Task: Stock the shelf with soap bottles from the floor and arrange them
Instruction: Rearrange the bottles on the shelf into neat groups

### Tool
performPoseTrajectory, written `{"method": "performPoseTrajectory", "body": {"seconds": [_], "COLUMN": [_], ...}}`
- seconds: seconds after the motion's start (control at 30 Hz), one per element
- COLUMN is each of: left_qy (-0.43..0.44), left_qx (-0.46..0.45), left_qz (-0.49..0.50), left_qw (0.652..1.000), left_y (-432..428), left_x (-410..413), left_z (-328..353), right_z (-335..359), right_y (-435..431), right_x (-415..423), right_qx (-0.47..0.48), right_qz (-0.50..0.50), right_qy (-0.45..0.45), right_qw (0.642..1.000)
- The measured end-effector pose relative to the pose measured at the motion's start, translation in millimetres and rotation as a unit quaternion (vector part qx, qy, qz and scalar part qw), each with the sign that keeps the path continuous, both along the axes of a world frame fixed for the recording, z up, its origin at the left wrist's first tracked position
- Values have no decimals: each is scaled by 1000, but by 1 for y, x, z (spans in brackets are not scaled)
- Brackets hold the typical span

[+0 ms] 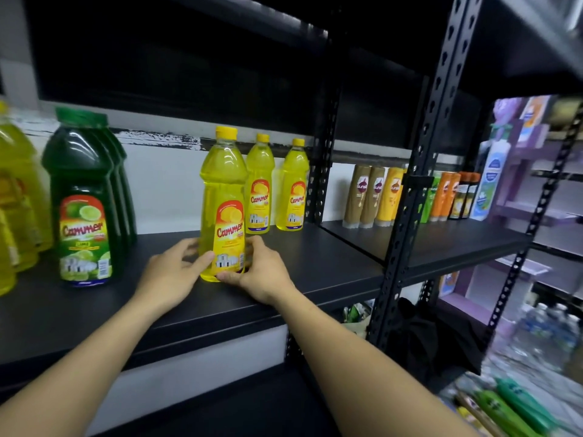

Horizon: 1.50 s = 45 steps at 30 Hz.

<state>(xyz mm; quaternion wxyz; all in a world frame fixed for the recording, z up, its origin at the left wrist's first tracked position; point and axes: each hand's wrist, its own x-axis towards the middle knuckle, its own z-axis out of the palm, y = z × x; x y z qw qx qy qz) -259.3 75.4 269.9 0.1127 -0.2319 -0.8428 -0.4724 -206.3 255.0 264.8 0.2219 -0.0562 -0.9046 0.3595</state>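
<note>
A yellow soap bottle (223, 197) with a yellow cap stands upright near the front of the black shelf (315, 272). My left hand (176, 272) holds its base from the left, thumb on the label. My right hand (262, 272) holds the base from the right, fingers curled round it. Two more yellow soap bottles (259, 184) (291, 184) stand behind it toward the back. A row of dark green soap bottles (85, 200) stands at the left, and larger yellow bottles (15, 197) sit at the far left edge.
Shampoo bottles (375, 197) and orange bottles (444, 197) line the neighbouring shelf bay to the right, past a black perforated upright (407, 222). Green bottles (517, 405) lie on the floor at lower right. A dark bag (426, 335) sits under the shelf.
</note>
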Motion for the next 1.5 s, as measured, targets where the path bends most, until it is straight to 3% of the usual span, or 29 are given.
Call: {"method": "performPoseTrajectory", "body": {"seconds": [1.5], "left_qy": [-13], "left_qx": [59], "left_qz": [-25], "left_qw": [998], "left_y": [1], "left_x": [-8], "left_z": [-3], "right_z": [-2], "right_y": [3], "right_x": [-7], "right_qx": [-35], "right_qz": [36], "right_qy": [5], "right_qw": [999]}}
